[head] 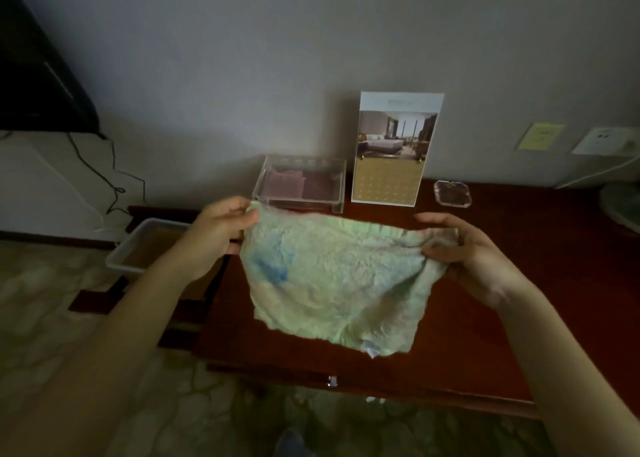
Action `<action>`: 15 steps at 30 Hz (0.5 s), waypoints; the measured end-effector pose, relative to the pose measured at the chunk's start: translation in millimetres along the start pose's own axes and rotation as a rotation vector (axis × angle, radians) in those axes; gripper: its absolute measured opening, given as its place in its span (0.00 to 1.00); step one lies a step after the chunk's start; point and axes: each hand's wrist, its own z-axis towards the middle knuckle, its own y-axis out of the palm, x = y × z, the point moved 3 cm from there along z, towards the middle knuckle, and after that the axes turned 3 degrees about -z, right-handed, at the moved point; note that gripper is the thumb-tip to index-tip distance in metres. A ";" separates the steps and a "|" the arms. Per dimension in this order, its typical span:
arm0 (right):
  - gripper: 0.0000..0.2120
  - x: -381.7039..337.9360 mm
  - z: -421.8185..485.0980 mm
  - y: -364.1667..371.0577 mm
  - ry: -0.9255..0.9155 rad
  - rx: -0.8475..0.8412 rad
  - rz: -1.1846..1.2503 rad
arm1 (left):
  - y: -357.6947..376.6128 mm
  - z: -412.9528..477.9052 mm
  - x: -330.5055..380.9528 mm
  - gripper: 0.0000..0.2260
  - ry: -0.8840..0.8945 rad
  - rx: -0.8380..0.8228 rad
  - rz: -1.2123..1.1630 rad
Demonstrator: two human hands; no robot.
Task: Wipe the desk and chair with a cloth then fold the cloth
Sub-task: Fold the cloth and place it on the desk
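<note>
A pale green cloth (332, 280) with a blue stain hangs spread out above the dark red wooden desk (519, 300). My left hand (221, 231) pinches its upper left corner. My right hand (467, 248) grips the bunched upper right corner. The cloth's lower edge droops toward the desk top; I cannot tell whether it touches. No chair shows in this view.
At the back of the desk stand a clear acrylic tray (301, 182), an upright calendar card (394, 148) and a small glass ashtray (452, 193). A plastic bin (145, 248) sits on a low stand to the left. Cables (104, 172) trail down the wall. A drawer knob (332, 381) juts from the front edge.
</note>
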 end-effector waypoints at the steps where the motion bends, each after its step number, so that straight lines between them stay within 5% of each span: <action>1: 0.22 8.7 9.0 -2.3 0.038 0.010 -0.026 | 0.2 5.4 -10.3 0.06 -0.033 0.009 0.013; 9: 0.08 126.0 143.7 -14.1 0.291 0.283 -0.686 | 6.0 121.5 -134.3 0.11 -0.258 0.128 0.430; 15: 0.06 132.6 180.0 -17.8 0.170 0.454 -0.886 | 9.3 162.7 -164.1 0.08 -0.497 0.116 -0.071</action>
